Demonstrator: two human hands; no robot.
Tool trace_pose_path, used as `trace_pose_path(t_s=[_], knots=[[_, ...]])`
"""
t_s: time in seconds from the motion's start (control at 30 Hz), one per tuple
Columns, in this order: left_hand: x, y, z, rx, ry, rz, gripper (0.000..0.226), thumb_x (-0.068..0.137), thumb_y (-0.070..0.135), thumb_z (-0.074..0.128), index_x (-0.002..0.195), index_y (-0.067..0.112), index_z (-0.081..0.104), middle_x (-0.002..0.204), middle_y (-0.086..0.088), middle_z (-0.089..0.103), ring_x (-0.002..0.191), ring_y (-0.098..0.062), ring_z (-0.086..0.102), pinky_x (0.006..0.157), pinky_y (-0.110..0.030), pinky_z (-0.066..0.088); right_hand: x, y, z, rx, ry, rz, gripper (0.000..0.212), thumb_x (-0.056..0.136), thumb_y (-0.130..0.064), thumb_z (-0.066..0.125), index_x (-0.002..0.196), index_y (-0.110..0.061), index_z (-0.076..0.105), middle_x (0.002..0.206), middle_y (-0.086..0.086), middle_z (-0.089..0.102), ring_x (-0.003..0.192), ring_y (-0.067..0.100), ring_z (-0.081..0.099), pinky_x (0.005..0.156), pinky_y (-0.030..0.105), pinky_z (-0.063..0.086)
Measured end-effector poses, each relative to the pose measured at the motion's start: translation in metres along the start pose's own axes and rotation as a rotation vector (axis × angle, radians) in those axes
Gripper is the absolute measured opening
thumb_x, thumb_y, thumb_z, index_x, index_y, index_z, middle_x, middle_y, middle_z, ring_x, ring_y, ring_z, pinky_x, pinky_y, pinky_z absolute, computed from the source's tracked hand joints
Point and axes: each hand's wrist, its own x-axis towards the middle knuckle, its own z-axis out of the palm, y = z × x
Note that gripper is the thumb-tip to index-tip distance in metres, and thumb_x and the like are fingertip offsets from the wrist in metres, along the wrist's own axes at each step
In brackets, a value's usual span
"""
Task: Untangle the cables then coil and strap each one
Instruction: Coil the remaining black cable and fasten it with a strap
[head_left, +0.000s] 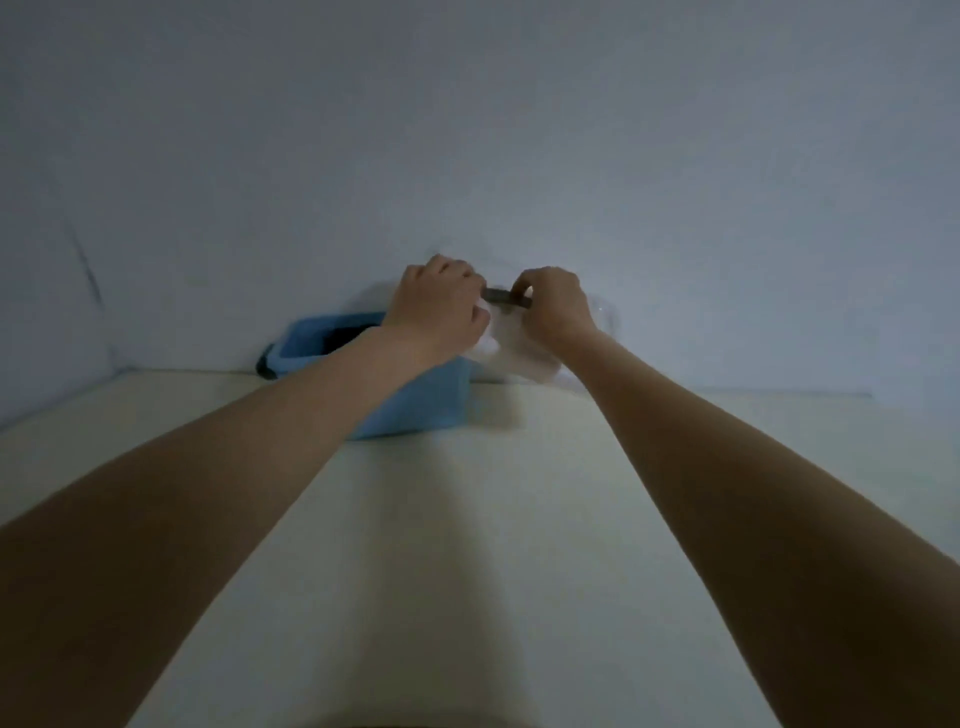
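Strap (506, 298) (dark) pinched between both hands (439, 306).

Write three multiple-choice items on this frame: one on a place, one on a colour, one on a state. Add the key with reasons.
1. Where is the blue bin?
A. at the table's far edge, by the wall
B. at the near edge
C. on the floor

2. What colour is the strap between the hands?
A. red
B. dark grey
C. yellow

3. How is the right hand?
A. flat on the table
B. hanging idle
C. pinching the strap

Key: 1 A, the bin sits against the wall; 2 B, the strip looks dark grey; 3 C, its fingers curl onto the strap's end, opposite the left hand.
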Motion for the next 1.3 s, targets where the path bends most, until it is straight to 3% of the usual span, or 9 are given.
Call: trace_pose_path(t_s=[0.23, 0.37, 0.47, 0.73, 0.9, 0.97, 1.07, 1.2, 1.3], knots=[[-0.027, -0.137, 0.022, -0.057, -0.218, -0.291, 0.035, 0.097, 0.024, 0.034, 0.118, 0.006, 0.057, 0.121, -0.012, 0.054, 0.122, -0.027, 0.041, 0.098, -0.035, 0.033, 0.062, -0.101, 0.098, -0.052, -0.156, -0.199, 0.039, 0.089, 0.003, 0.038, 0.118, -0.005, 0.063, 0.120, 0.018, 0.057, 0.112, 0.035, 0.052, 0.095, 0.036, 0.044], [-0.017, -0.158, 0.043, -0.102, -0.391, -0.334, 0.037, 0.100, 0.026, 0.031, 0.118, 0.005, 0.054, 0.126, -0.013, 0.050, 0.129, -0.028, 0.035, 0.099, -0.036, 0.033, 0.079, -0.105, 0.128, -0.096, -0.226, -0.235, 0.039, 0.088, 0.003, 0.042, 0.118, -0.007, 0.065, 0.121, 0.019, 0.058, 0.113, 0.035, 0.052, 0.097, 0.037, 0.043], [-0.007, -0.162, 0.049, -0.155, -0.521, -0.351, 0.029, 0.100, 0.027, 0.029, 0.108, 0.010, 0.052, 0.122, -0.016, 0.052, 0.116, -0.031, 0.046, 0.089, -0.034, 0.036, 0.087, -0.109, 0.138, -0.092, -0.295, -0.271, 0.036, 0.089, 0.000, 0.045, 0.115, -0.012, 0.067, 0.123, 0.018, 0.057, 0.114, 0.034, 0.052, 0.098, 0.040, 0.044], [0.002, -0.161, 0.053, -0.178, -0.635, -0.346, 0.048, 0.101, 0.040, 0.023, 0.142, 0.019, 0.038, 0.141, -0.013, 0.044, 0.124, -0.030, 0.046, 0.104, -0.038, 0.036, 0.088, -0.107, 0.123, -0.094, -0.417, -0.311, 0.042, 0.094, 0.000, 0.039, 0.126, -0.017, 0.060, 0.132, 0.009, 0.056, 0.120, 0.025, 0.051, 0.093, 0.024, 0.039], [0.006, -0.144, 0.058, -0.096, -0.643, -0.354, 0.048, 0.101, 0.039, 0.017, 0.148, 0.030, 0.022, 0.155, -0.007, 0.025, 0.140, -0.037, 0.022, 0.113, -0.054, 0.016, 0.090, -0.091, 0.113, 0.378, -0.453, -0.052, 0.033, 0.088, -0.001, 0.052, 0.121, -0.003, 0.061, 0.112, 0.014, 0.061, 0.099, 0.022, 0.056, 0.088, 0.029, 0.044], [0.012, -0.140, 0.055, -0.047, -0.680, -0.364, 0.046, 0.101, 0.035, 0.017, 0.147, 0.028, 0.024, 0.153, -0.010, 0.027, 0.137, -0.037, 0.027, 0.112, -0.056, 0.017, 0.094, -0.067, 0.108, 0.564, -0.305, 0.128, 0.030, 0.086, 0.002, 0.051, 0.113, 0.001, 0.064, 0.096, 0.015, 0.062, 0.088, 0.025, 0.057, 0.081, 0.033, 0.049], [0.028, -0.116, 0.047, -0.037, -0.692, -0.343, 0.048, 0.102, 0.037, 0.019, 0.150, 0.030, 0.020, 0.156, -0.008, 0.021, 0.142, -0.037, 0.019, 0.113, -0.058, 0.007, 0.096, -0.034, 0.095, 0.403, -0.083, 0.264, 0.022, 0.086, -0.003, 0.054, 0.101, 0.002, 0.069, 0.098, 0.019, 0.068, 0.094, 0.030, 0.064, 0.083, 0.031, 0.051], [0.043, -0.076, 0.064, -0.173, -0.680, -0.198, 0.047, 0.101, 0.041, 0.018, 0.147, 0.040, 0.021, 0.155, -0.002, 0.026, 0.137, -0.036, 0.029, 0.113, -0.053, 0.019, 0.085, -0.016, 0.089, 0.268, -0.228, 0.336, 0.031, 0.089, -0.024, 0.061, 0.108, 0.001, 0.062, 0.111, 0.018, 0.063, 0.106, 0.033, 0.058, 0.090, 0.037, 0.050], [0.050, -0.068, 0.070, -0.221, -0.675, -0.224, 0.047, 0.102, 0.035, 0.017, 0.148, 0.035, 0.024, 0.155, -0.006, 0.025, 0.136, -0.034, 0.032, 0.113, -0.047, 0.022, 0.072, -0.005, 0.093, 0.658, -0.325, 0.544, 0.029, 0.094, -0.026, 0.056, 0.103, 0.000, 0.048, 0.094, 0.019, 0.058, 0.084, 0.032, 0.061, 0.073, 0.043, 0.058]])
